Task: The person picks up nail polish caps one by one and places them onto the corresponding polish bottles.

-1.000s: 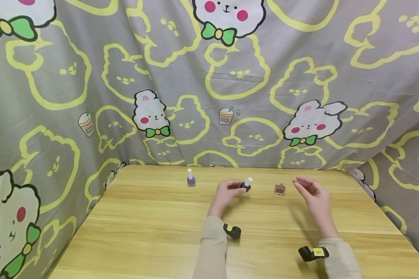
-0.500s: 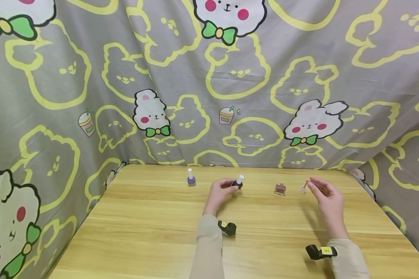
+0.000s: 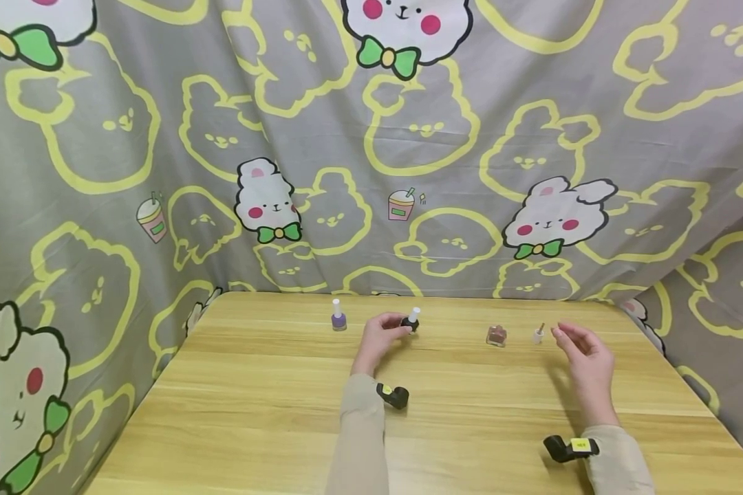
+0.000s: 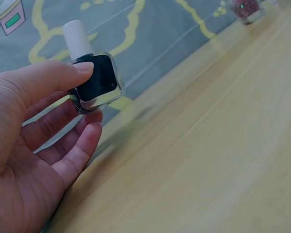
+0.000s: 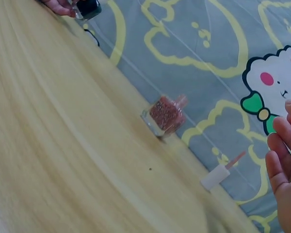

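My left hand (image 3: pixel 380 338) pinches a dark nail polish bottle (image 4: pixel 99 77) with a white cap, thumb on its front and fingers behind; in the left wrist view the bottle is held tilted over the table. To the right, an uncapped pinkish-brown nail polish bottle (image 3: pixel 497 335) stands upright on the wood. Its white brush cap (image 5: pixel 216 177) stands upside down beside it, brush pointing up. Just right of that cap my right hand (image 3: pixel 585 354) hovers with loosely bent fingers, holding nothing.
A purple nail polish bottle (image 3: pixel 338 320) with a white cap stands at the back left of the wooden table (image 3: pixel 272 412). A patterned grey curtain (image 3: pixel 433 137) hangs right behind the table's far edge.
My left hand has carried the dark bottle leftward. My right hand moved right, stood the white brush cap on the table and let it go.
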Motion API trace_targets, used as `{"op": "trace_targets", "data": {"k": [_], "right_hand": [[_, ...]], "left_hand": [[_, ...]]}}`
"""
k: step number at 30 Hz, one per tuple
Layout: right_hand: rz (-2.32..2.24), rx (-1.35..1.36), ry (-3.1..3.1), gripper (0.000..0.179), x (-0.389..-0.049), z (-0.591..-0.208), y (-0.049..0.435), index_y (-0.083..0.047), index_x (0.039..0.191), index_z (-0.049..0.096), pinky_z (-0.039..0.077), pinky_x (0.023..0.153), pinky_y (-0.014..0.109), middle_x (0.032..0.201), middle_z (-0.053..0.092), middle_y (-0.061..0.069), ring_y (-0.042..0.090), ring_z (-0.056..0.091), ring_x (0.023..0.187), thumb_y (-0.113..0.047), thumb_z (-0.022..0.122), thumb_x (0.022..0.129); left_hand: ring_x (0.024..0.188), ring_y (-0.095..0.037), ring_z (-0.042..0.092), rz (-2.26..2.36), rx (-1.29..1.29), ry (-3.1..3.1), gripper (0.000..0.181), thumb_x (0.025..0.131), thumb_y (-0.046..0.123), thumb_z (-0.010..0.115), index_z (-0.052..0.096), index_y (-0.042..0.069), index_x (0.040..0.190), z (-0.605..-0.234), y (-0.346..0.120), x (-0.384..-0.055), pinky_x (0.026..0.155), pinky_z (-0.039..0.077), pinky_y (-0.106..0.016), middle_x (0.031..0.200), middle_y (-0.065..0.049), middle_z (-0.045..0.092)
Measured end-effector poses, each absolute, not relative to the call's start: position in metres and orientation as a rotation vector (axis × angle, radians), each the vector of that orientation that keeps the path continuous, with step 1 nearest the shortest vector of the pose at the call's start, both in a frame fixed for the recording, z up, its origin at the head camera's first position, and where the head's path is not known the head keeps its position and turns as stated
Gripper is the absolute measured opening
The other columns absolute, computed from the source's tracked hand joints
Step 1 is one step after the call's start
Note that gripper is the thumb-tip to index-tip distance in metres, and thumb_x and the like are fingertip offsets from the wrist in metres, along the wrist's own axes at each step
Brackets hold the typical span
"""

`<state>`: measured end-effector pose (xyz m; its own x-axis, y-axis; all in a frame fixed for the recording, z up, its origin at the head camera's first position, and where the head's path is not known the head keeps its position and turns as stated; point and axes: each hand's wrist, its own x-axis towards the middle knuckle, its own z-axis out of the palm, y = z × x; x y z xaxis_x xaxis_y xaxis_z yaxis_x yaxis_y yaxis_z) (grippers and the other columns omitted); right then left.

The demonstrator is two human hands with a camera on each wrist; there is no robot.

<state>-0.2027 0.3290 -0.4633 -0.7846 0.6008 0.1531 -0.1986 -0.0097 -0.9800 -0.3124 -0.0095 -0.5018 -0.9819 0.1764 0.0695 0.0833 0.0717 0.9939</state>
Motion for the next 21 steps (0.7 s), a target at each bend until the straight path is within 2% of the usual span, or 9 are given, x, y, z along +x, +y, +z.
{"op": "trace_targets", "data": {"k": [10,17,21], "right_hand": [[1.96,-0.537,-1.634,0.016,-0.207,-0.474,0.33,-0.012,0.1,0.069,0.05,0.068,0.008,0.079,0.071,-0.017,-0.002,0.062,0.075,-0.006,0.073,0.086],[2.067,-0.588,-1.603,0.022,-0.209,-0.482,0.329,-0.015,0.104,0.061,0.052,0.068,0.011,0.081,0.068,-0.017,-0.004,0.062,0.078,-0.004,0.07,0.087],[2.032,-0.649,-1.689,0.026,-0.21,-0.486,0.328,-0.016,0.11,0.057,0.048,0.069,0.007,0.083,0.065,-0.021,-0.008,0.058,0.08,-0.006,0.069,0.089]], "left_hand": [[0.099,-0.019,0.064,1.974,0.317,2.335,0.033,0.082,0.008,0.076,0.069,0.001,0.113,-0.498,-0.016,-0.325,0.093,0.051,-0.036,0.114,-0.018,0.07],[0.095,-0.017,0.066,1.892,0.356,2.399,0.029,0.08,0.01,0.078,0.072,0.004,0.108,-0.502,-0.015,-0.335,0.09,0.051,-0.032,0.107,-0.013,0.073],[0.094,-0.015,0.065,1.828,0.383,2.435,0.029,0.081,0.012,0.078,0.072,0.006,0.108,-0.503,-0.017,-0.34,0.088,0.051,-0.03,0.106,-0.011,0.073]]}}
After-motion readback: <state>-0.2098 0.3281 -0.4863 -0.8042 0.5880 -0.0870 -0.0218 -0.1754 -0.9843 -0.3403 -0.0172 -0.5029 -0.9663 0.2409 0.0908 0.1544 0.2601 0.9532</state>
